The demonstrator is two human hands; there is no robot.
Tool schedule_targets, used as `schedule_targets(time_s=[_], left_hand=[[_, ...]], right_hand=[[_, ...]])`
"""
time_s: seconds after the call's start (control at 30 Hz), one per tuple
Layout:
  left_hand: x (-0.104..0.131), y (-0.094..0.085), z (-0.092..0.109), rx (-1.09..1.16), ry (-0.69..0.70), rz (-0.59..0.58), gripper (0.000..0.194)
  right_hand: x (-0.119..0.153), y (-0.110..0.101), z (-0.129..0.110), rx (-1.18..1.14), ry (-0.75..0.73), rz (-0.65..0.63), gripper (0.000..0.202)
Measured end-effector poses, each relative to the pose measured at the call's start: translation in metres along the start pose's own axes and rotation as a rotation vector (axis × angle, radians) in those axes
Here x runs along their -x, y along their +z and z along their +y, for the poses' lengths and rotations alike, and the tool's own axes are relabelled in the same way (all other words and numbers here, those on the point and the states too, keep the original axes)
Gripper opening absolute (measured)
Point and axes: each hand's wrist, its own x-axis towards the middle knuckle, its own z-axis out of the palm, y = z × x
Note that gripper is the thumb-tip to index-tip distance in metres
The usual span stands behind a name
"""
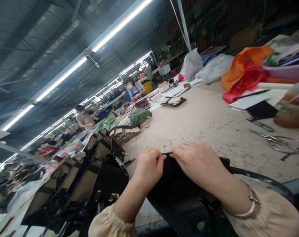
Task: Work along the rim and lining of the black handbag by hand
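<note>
A black handbag (174,194) lies in front of me at the table's near edge, its body partly hidden under my forearms. My left hand (150,166) pinches the bag's upper edge between thumb and fingers. Close beside it, my right hand (195,159) grips the same edge, fingers bent over it. Only a short strip of the edge shows between the two hands. A dark strap or handle (260,179) curves out to the right, past my right wrist.
Several black handbags with tan insides (106,184) stand in a row at left. Scissors (285,141), thread snips (260,124) and a jar (292,112) lie at right. Green pieces (139,117) are stacked farther back. A co-worker (134,89) sits beyond; another person (84,117) is at left.
</note>
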Motion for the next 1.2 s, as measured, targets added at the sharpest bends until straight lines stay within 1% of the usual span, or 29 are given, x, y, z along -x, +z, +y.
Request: schedule_targets(time_s=[0.1,0.2,0.23,0.3,0.37,0.4,0.47,0.5,0.6,0.7,0.83,0.87,0.97,1.07,1.2], left_hand=[[0.001,-0.002,-0.002,0.047,0.013,-0.014,0.014],[0.006,-0.006,-0.004,0.237,0.036,-0.02,0.01],[0.008,-0.008,-0.005,0.317,0.028,-0.007,0.011],[0.013,-0.011,-0.007,0.407,-0.018,0.021,0.025],[0.018,-0.013,-0.009,0.372,-0.053,0.019,0.032],[0.02,-0.014,-0.009,0.328,-0.053,0.007,0.032],[0.021,-0.013,-0.009,0.247,-0.02,-0.017,0.028],[0.02,-0.012,-0.008,0.217,0.005,-0.024,0.03],[0.013,-0.009,-0.001,0.155,0.064,-0.055,0.037],[0.003,-0.005,0.01,0.113,0.077,-0.092,0.029],[-0.009,0.0,0.018,0.107,0.039,-0.086,0.005],[-0.011,0.001,0.019,0.117,0.027,-0.078,0.004],[-0.014,0.004,0.019,0.147,-0.014,-0.046,0.014],[-0.015,0.005,0.018,0.149,-0.059,-0.029,0.014],[-0.015,0.005,0.018,0.054,-0.094,-0.033,0.016]], right_hand=[[-0.001,0.003,-0.003,-0.013,0.0,0.008,0.015],[-0.001,0.004,-0.005,-0.023,-0.021,0.017,0.016],[-0.001,0.003,-0.004,-0.023,-0.025,0.022,0.017],[-0.001,0.002,-0.003,-0.021,-0.029,0.022,0.019],[0.0,-0.001,0.0,-0.006,-0.012,0.019,0.019],[0.001,-0.002,0.002,0.005,0.003,0.02,0.02],[0.002,-0.007,0.007,0.031,0.048,0.023,0.02],[0.003,-0.009,0.01,0.047,0.071,0.023,0.019],[0.005,-0.014,0.019,0.078,0.113,0.021,0.019],[0.006,-0.015,0.025,0.08,0.133,0.029,0.02],[0.006,-0.015,0.028,0.083,0.144,0.04,0.021],[0.006,-0.015,0.028,0.084,0.143,0.042,0.021],[0.006,-0.014,0.029,0.079,0.142,0.049,0.022],[0.006,-0.014,0.029,0.074,0.145,0.052,0.022],[0.006,-0.013,0.027,0.082,0.147,0.052,0.023]])
